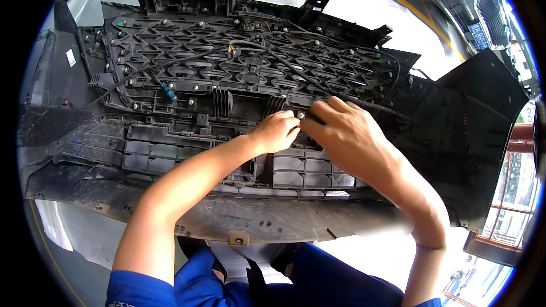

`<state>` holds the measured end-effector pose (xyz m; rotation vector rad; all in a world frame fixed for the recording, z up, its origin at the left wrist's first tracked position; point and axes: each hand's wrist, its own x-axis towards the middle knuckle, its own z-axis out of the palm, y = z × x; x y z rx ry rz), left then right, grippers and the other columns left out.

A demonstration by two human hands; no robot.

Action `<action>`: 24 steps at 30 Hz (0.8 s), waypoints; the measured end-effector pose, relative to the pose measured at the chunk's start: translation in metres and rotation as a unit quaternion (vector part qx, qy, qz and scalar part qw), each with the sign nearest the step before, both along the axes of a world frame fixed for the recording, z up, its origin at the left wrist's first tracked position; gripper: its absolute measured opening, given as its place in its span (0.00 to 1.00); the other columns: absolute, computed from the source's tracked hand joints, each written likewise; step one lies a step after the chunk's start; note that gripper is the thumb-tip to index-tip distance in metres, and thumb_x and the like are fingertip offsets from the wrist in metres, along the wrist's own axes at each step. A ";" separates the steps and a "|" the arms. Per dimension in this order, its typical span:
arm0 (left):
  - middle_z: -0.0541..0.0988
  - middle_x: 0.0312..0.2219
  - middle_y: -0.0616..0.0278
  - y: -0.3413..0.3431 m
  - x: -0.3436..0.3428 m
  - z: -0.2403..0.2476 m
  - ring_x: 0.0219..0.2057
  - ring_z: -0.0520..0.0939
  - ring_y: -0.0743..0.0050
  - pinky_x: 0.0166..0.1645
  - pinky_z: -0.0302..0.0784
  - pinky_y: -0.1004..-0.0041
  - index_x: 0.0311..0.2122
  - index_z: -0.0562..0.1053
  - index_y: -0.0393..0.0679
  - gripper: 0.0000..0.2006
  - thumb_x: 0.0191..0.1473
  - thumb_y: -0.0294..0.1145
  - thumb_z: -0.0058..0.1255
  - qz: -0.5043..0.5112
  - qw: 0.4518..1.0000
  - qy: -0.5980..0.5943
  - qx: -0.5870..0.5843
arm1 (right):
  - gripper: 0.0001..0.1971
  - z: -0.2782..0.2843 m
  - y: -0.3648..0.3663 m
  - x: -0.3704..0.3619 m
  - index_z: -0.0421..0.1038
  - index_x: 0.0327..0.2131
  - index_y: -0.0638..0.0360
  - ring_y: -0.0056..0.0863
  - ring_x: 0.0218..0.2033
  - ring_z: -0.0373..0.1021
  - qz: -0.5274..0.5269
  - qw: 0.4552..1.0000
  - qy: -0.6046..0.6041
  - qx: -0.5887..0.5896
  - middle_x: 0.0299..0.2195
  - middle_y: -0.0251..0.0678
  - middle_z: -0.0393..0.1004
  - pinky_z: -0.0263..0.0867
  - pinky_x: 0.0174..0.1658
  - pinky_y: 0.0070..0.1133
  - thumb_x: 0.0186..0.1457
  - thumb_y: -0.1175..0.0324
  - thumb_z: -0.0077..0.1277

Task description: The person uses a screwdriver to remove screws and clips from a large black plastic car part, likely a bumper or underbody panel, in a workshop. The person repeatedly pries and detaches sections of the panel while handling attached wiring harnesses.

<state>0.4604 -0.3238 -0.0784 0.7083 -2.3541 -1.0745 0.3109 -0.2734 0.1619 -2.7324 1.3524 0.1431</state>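
Two bare hands are meeting at the middle of a black car bumper (239,216) lying inner side up on the floor. The left hand (277,131) is curling into a loose fist, fingertips pinching at a small screw (300,115) just under the grille (250,62). The right hand (347,131) is pressing half-closed beside it; what it is grasping, I cannot tell. They seem to be working that fastener, which calls for steady, fine finger turns. A wire (170,65) is trailing across the grille.

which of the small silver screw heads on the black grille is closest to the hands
The screw head right between the left hand and right hand, at their fingertips; the other screw heads sit farther up the grille.
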 end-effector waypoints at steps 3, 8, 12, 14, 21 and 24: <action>0.77 0.34 0.52 -0.007 0.000 0.010 0.40 0.81 0.48 0.48 0.78 0.57 0.37 0.78 0.38 0.08 0.63 0.31 0.51 -0.051 0.997 0.055 -0.031 | 0.15 -0.002 -0.002 0.000 0.79 0.42 0.58 0.31 0.42 0.71 0.054 0.997 -0.052 0.036 0.43 0.36 0.77 0.72 0.44 0.25 0.49 0.76 0.58; 0.78 0.35 0.50 -0.011 0.005 0.017 0.40 0.81 0.48 0.48 0.78 0.56 0.37 0.79 0.37 0.09 0.63 0.32 0.52 -0.058 0.997 -0.003 -0.042 | 0.14 0.004 -0.009 0.012 0.79 0.45 0.58 0.33 0.31 0.74 -0.131 0.982 0.096 0.097 0.34 0.39 0.77 0.73 0.32 0.25 0.53 0.74 0.58; 0.78 0.35 0.51 -0.015 -0.005 0.007 0.41 0.81 0.49 0.49 0.78 0.56 0.39 0.78 0.37 0.09 0.63 0.31 0.50 -0.042 0.998 0.035 -0.023 | 0.24 0.009 -0.004 0.003 0.75 0.55 0.56 0.32 0.38 0.74 0.005 1.000 -0.018 -0.010 0.37 0.36 0.76 0.73 0.42 0.27 0.52 0.79 0.57; 0.78 0.33 0.51 -0.014 -0.007 0.003 0.42 0.81 0.48 0.50 0.79 0.56 0.39 0.77 0.37 0.08 0.62 0.30 0.49 -0.034 0.997 0.062 0.001 | 0.29 0.006 -0.007 0.003 0.73 0.58 0.55 0.32 0.43 0.72 0.017 0.999 -0.028 0.038 0.41 0.34 0.75 0.71 0.47 0.28 0.51 0.80 0.57; 0.79 0.32 0.57 -0.010 0.002 0.017 0.38 0.83 0.57 0.46 0.81 0.62 0.33 0.79 0.41 0.11 0.59 0.38 0.58 0.002 0.993 -0.039 -0.111 | 0.16 -0.010 -0.007 0.005 0.69 0.27 0.61 0.39 0.15 0.75 -0.147 0.989 -0.026 0.002 0.13 0.38 0.72 0.70 0.19 0.31 0.61 0.60 0.58; 0.79 0.32 0.56 -0.016 -0.003 0.012 0.37 0.82 0.54 0.45 0.81 0.60 0.33 0.79 0.39 0.12 0.60 0.39 0.57 -0.008 0.993 0.013 -0.114 | 0.07 -0.016 -0.005 -0.001 0.73 0.29 0.62 0.38 0.21 0.77 -0.072 0.994 -0.061 -0.053 0.23 0.41 0.74 0.71 0.23 0.30 0.53 0.70 0.60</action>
